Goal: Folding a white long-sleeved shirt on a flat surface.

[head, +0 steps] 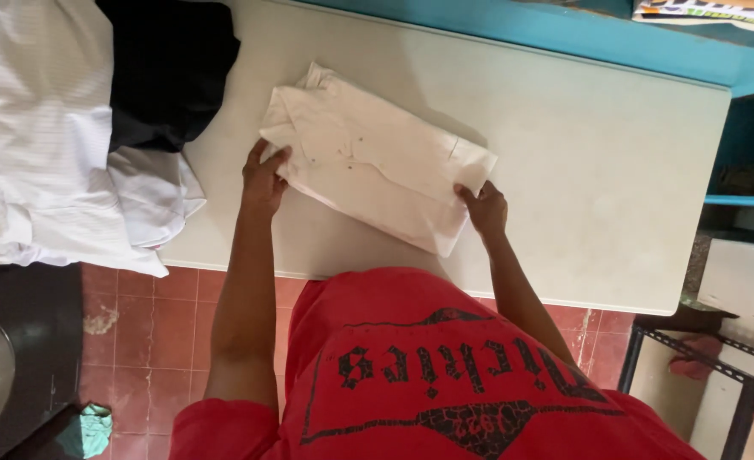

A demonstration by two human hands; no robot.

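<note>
Gripping the folded white shirt, both hands' fingertips hidden beneath edges.

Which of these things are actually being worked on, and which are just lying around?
In use:
- folded white garment, gripped at its edges by the left hand and the right hand
- white table under it

Lying about:
- white clothes pile
- black garment
- green rag on the floor

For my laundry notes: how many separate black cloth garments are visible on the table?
1. The black cloth garment lies at the table's far left corner, beside the white pile; others may be hidden underneath.
</note>
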